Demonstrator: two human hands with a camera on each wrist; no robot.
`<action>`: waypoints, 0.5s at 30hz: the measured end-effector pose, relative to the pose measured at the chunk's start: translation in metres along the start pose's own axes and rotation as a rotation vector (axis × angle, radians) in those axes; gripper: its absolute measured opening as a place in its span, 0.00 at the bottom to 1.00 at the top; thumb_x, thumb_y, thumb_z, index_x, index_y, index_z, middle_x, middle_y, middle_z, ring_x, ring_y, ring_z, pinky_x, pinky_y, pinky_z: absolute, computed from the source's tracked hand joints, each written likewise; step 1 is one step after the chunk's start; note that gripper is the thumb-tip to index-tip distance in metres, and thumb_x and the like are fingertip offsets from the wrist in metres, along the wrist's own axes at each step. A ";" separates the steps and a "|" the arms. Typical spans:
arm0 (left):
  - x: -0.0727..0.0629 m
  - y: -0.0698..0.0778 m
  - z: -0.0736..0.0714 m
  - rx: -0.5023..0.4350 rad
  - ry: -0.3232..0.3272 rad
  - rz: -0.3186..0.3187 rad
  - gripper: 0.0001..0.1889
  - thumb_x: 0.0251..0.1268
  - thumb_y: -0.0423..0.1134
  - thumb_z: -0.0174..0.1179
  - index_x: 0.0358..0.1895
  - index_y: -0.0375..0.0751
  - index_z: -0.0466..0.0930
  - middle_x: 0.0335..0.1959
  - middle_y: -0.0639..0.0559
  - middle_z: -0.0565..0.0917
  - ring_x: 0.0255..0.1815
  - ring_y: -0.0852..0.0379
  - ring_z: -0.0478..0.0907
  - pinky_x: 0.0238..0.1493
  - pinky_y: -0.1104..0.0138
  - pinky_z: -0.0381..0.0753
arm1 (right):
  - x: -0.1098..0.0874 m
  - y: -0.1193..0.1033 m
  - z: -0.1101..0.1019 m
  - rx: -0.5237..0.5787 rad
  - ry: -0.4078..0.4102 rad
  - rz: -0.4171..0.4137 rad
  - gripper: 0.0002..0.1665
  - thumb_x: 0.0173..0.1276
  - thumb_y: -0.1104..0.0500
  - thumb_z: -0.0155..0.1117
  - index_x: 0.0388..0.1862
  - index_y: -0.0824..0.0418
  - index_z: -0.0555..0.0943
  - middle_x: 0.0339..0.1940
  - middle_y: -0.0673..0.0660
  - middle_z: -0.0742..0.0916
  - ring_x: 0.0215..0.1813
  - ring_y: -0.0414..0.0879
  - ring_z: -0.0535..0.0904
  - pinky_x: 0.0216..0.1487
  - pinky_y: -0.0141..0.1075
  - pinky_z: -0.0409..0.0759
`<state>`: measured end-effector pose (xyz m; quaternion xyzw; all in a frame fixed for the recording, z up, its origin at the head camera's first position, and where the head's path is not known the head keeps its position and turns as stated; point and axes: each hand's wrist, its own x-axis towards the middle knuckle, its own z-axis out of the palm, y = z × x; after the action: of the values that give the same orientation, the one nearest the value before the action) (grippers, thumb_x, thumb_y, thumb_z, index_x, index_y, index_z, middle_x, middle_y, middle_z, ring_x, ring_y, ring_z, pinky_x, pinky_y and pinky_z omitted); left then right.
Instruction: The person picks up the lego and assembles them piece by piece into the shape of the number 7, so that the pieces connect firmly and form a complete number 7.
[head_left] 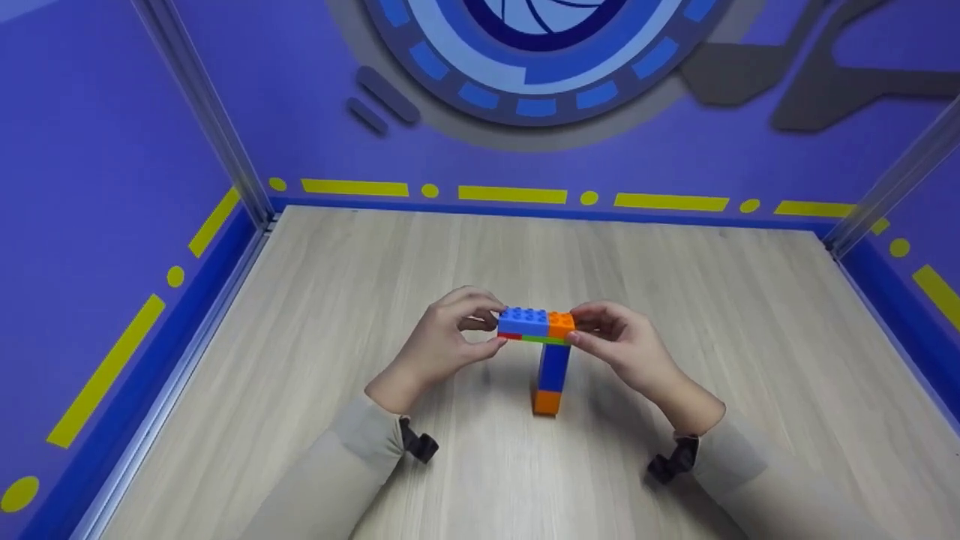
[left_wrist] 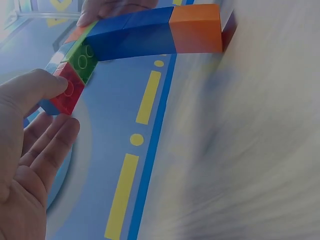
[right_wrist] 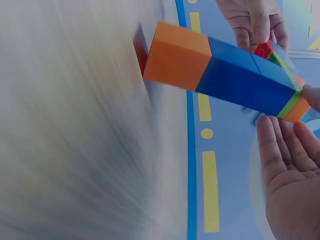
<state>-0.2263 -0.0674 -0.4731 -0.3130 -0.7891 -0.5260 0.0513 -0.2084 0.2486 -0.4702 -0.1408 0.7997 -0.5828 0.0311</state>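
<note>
A toy building-brick structure stands on the table, with a column of dark blue bricks (head_left: 553, 367) over an orange brick (head_left: 547, 403) at its foot. Across the column's top runs a bar: a green brick (left_wrist: 82, 59) and a red brick (left_wrist: 70, 90) below, a lighter blue brick (head_left: 523, 321) and a small orange brick (head_left: 561, 324) above. My left hand (head_left: 442, 337) pinches the bar's overhanging left end, its thumb on the red brick. At the other end, my right hand (head_left: 630, 341) pinches the small orange brick between thumb and fingers.
Pale wood-grain table (head_left: 315, 300) lies under everything. Purple-blue panels (head_left: 600, 169) with yellow dashes enclose its back and sides, joined by metal posts (head_left: 217, 120). A black strap (head_left: 418, 440) circles the left wrist, and another black strap (head_left: 673, 459) the right.
</note>
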 end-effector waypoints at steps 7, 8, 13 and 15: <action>0.013 -0.008 0.000 -0.040 0.062 -0.047 0.19 0.68 0.29 0.80 0.61 0.39 0.91 0.60 0.43 0.86 0.55 0.49 0.93 0.61 0.63 0.93 | 0.016 0.002 -0.002 0.060 0.028 0.073 0.27 0.80 0.54 0.78 0.70 0.65 0.85 0.65 0.62 0.91 0.60 0.46 0.89 0.64 0.28 0.88; 0.014 -0.009 0.000 -0.047 0.067 -0.053 0.19 0.69 0.29 0.80 0.61 0.39 0.91 0.60 0.43 0.86 0.55 0.49 0.93 0.61 0.63 0.93 | 0.017 0.002 -0.003 0.065 0.027 0.083 0.27 0.80 0.54 0.78 0.71 0.65 0.85 0.66 0.62 0.91 0.61 0.46 0.89 0.64 0.28 0.88; 0.018 -0.015 0.003 -0.088 0.087 -0.104 0.19 0.69 0.30 0.79 0.62 0.38 0.91 0.60 0.42 0.85 0.55 0.49 0.92 0.62 0.63 0.93 | 0.023 0.005 -0.007 0.093 -0.031 0.129 0.32 0.79 0.58 0.78 0.78 0.63 0.82 0.72 0.65 0.88 0.67 0.49 0.88 0.66 0.29 0.88; 0.019 -0.016 0.004 -0.091 0.097 -0.122 0.20 0.70 0.31 0.79 0.63 0.39 0.91 0.60 0.41 0.85 0.55 0.49 0.92 0.62 0.62 0.93 | 0.024 0.005 -0.007 0.093 -0.049 0.142 0.34 0.79 0.61 0.77 0.81 0.62 0.80 0.74 0.66 0.87 0.70 0.50 0.87 0.67 0.29 0.88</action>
<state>-0.2495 -0.0599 -0.4800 -0.2405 -0.7786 -0.5779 0.0431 -0.2344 0.2505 -0.4703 -0.0966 0.7786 -0.6122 0.0985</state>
